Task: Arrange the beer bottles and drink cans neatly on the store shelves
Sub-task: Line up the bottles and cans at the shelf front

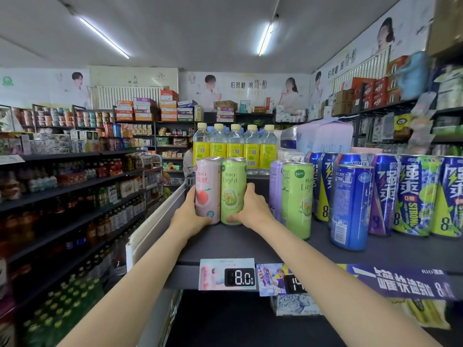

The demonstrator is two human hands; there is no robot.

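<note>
The two bare forearms come in nearest, reaching up from the bottom edge toward the dark top shelf (pixel 250 244), the broadest thing in play, which runs right and carries all the cans upright. On its right stands the biggest stock, the blue cans (pixel 350 206) marked with an 8, crowded together with one set forward of the rest, likely awaiting straightening. Left of them a second green can (pixel 297 200) stands just in front of a purple can (pixel 275 186), apart from the pair in hand. That pair sits near the shelf's left end: the pink can (pixel 208 190) and the green can (pixel 233 191), side by side and touching, labels facing out. The left hand (pixel 191 216) curls round the pink can's lower outer side and the right hand (pixel 251 209) round the green can's, squeezing the two together, seemingly to slide them as one into line. Behind them stand yellow-labelled bottles (pixel 235 146). Smallest, the price tag (pixel 227 274) reading 8.0 hangs on the shelf's front edge, below the pair.
</note>
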